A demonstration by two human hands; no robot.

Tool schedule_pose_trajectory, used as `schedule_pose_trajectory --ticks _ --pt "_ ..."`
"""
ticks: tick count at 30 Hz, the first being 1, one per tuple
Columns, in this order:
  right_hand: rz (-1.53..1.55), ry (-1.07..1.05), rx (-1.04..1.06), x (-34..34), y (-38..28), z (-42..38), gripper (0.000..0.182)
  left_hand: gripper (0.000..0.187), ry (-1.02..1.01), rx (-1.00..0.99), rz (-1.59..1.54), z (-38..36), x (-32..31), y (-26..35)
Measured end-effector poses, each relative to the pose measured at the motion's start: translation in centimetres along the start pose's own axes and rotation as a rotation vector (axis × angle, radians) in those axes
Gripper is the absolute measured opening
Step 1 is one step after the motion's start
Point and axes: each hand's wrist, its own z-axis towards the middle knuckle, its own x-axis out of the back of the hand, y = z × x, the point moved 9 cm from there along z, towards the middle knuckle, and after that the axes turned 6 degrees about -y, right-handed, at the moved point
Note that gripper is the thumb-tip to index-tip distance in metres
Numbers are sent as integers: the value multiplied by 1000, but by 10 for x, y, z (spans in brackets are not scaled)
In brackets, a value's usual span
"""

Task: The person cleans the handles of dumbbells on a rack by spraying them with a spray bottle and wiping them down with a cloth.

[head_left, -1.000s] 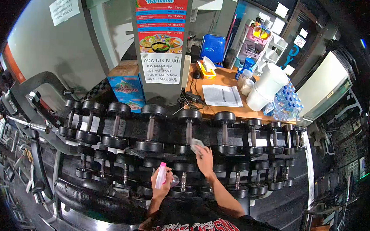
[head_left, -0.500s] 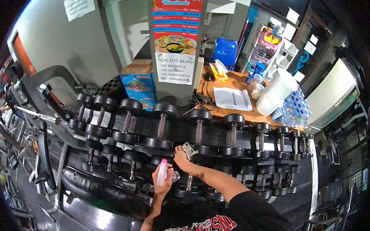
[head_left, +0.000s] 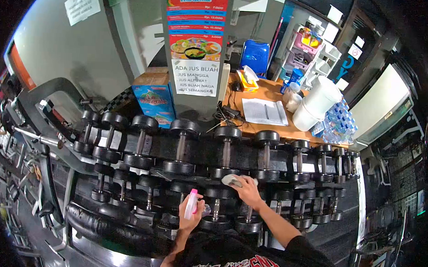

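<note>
My left hand is closed around a spray bottle with a pink and white spray head, held in front of the lower row of dumbbells. In my right hand is a crumpled pale cloth, pressed near the lower front end of a black dumbbell in the upper row. Beneath that hand lies the head of a lower-row dumbbell. The hand partly covers the cloth and the rack edge behind it.
Two tiers of dumbbells span the rack. Behind it, a wooden desk carries papers, white tubs and packed water bottles. A blue box stands by the signed pillar. A black padded bench sits at lower left.
My right hand has moved to the right with the cloth, along the front ends of the upper dumbbells. My left hand still holds the spray bottle, slightly lower. The view has shifted a little.
</note>
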Motion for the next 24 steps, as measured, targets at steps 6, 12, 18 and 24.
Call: schedule_pose_trajectory --ticks 6,12,18,24 --pt "729 245 -813 -112 64 -118 31 31 -73 -38 -113 -2 -14 3" --pt "1608 352 -1238 -152 26 -181 53 43 -154 -30 -69 -8 -31 13" --pt "2006 302 -1177 -147 3 -167 51 41 -209 -43 58 -23 -44 10" --pt "2230 268 -1243 -138 -11 -177 42 30 -195 -81 114 -54 -50 3"
